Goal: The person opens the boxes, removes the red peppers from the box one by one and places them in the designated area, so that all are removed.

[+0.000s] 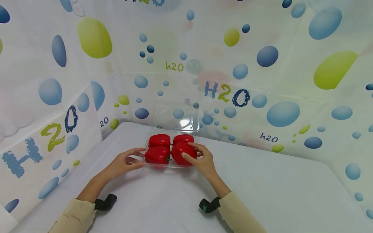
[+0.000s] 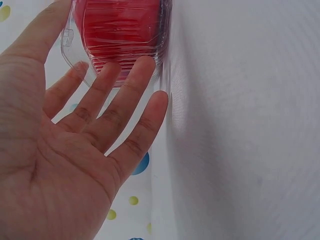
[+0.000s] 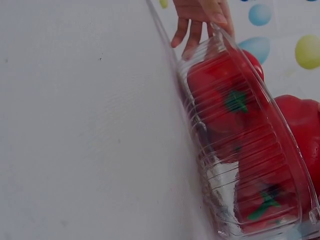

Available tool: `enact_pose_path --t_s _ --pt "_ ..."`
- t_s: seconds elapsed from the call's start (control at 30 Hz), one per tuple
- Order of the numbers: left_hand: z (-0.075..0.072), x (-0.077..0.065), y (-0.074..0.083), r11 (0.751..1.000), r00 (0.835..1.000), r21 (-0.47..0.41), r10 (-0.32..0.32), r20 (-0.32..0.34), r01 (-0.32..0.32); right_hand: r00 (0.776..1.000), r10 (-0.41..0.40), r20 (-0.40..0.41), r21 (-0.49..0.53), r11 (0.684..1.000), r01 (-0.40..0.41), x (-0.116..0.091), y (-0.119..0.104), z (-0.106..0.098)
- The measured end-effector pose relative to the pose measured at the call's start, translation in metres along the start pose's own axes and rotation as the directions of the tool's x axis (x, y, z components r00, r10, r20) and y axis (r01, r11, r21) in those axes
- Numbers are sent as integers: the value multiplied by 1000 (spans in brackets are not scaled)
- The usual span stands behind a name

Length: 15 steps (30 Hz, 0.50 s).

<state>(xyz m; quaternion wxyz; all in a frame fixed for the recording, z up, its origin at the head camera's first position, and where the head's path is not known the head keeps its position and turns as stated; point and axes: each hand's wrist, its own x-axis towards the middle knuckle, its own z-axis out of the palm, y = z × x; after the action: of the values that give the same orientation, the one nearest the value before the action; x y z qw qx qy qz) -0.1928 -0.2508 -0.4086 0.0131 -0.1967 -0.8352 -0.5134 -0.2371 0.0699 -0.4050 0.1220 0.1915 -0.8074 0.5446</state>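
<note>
A clear plastic clamshell box holds several red bell peppers, its transparent lid tipped back behind it. My right hand grips one red bell pepper at the box's right end, thumb on the near side and fingers over the far side. That pepper sits higher than the others, above the box rim in the right wrist view. At the left end, my left hand reaches to the box with thumb and fingers spread. Its fingers are nearly straight beside the ribbed wall in the left wrist view.
The box stands on a white-covered table, near its far edge. Behind and to the left hangs a white curtain printed with coloured ovals and "H2O" lettering. Dark camera mounts are worn on both wrists.
</note>
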Motion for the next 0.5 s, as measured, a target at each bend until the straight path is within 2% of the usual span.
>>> enact_pose_path --t_s 0.3,0.5 --pt "0 1 1 1000 1000 6 -17 3 17 1000 12 5 -7 1000 -12 -1 -2 0" --pt "1 1 -1 1000 1000 24 14 -5 -13 1000 -2 14 -19 1000 2 0 -4 -1"
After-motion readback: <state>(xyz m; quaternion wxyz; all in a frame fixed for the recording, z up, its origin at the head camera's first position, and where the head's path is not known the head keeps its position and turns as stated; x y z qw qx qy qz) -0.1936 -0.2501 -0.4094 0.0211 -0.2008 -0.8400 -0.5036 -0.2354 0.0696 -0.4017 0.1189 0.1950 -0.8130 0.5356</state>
